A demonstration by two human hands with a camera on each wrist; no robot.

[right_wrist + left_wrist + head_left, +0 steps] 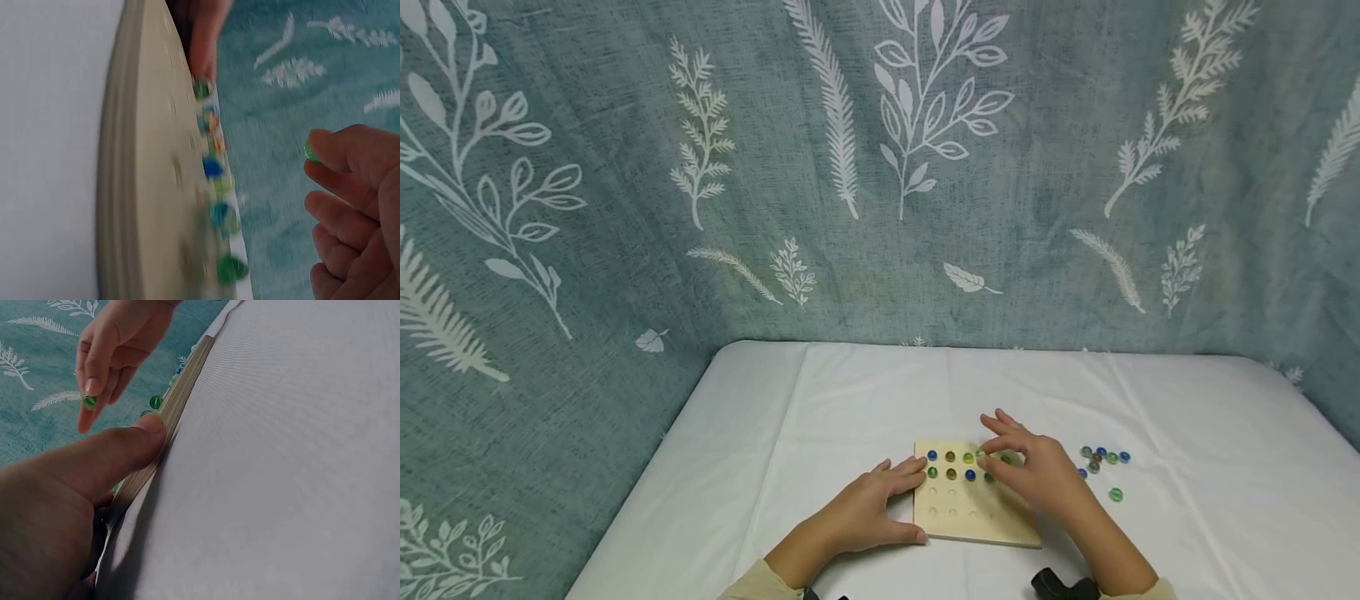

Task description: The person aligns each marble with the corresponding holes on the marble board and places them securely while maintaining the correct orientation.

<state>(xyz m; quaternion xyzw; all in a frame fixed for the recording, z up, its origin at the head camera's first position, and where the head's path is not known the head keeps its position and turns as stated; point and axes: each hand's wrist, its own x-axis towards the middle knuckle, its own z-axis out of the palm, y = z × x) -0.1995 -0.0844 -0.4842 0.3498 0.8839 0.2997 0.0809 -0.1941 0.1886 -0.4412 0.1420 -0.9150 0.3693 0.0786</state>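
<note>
A pale wooden board (988,530) with rows of shallow round hollows lies on the table, its two far rows holding blue, amber, yellow-green and green marbles (970,476). My right hand (1037,471) is above the board's far part, pinching a green marble (309,152) between thumb and index finger, the other fingers loosely bent in the right wrist view. At the board's left side rests my left hand (872,510), its fingers stretched to the far left edge and its thumb (149,428) against the board's side near the front corner. The right hand hides some hollows.
Loose blue, green and brown marbles (1094,467) lie to the right of the board, with one green marble (1116,494) nearer me. A white cloth (820,417) covers the table. Behind and to the left hangs a teal leaf-patterned curtain (760,167).
</note>
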